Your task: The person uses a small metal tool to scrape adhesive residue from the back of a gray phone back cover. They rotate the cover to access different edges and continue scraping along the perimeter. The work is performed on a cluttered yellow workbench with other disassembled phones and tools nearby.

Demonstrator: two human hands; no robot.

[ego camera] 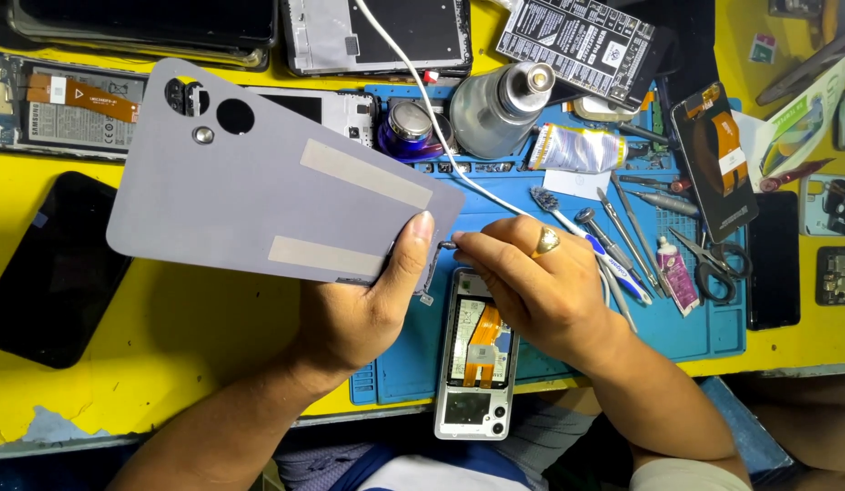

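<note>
My left hand (363,309) grips a grey phone back cover (259,182) by its lower right corner, inner side up, with two pale adhesive strips and camera holes showing. My right hand (532,282), wearing a gold ring, pinches a thin strip (433,268) that hangs from the cover's edge. Under the right hand lies an opened phone (477,364) with an orange flex cable, resting on a blue work mat (695,318).
The yellow table (195,345) carries a dark phone (50,268) at left, other opened phones along the back, a silver bottle (495,109), a white cable (422,91), tweezers, scissors (714,264), a small tube and a screen part at right.
</note>
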